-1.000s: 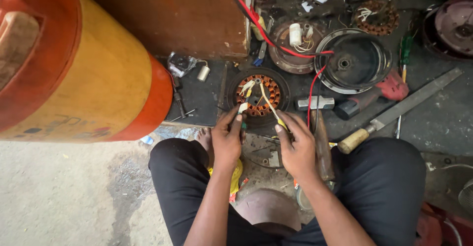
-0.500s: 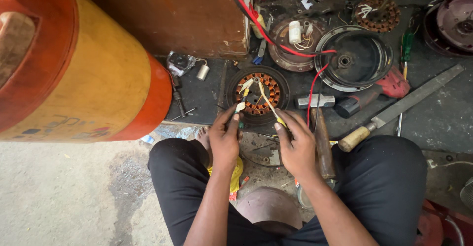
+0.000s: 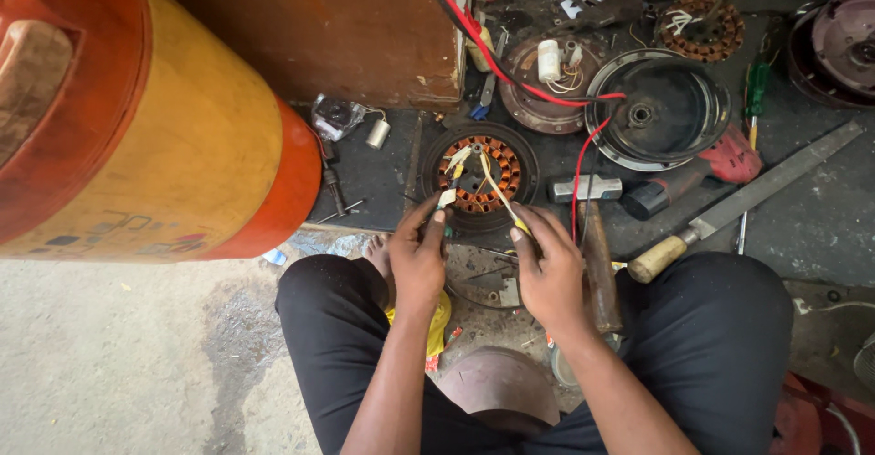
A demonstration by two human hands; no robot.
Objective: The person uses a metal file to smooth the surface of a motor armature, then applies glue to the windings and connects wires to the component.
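Note:
A round motor stator with copper windings lies on the dark floor mat in front of my knees. Pale sleeved leads run from it toward me. My left hand pinches the end of one lead at the stator's near left rim. My right hand pinches another lead at the near right rim. Both hands rest just below the stator, close together.
A large orange and yellow cylinder fills the left. A black round motor cover, a second stator, a hammer, a long file with wooden handle, a green screwdriver and red wires lie around.
The hands stay at the stator's near rim, holding the leads; only small finger shifts show.

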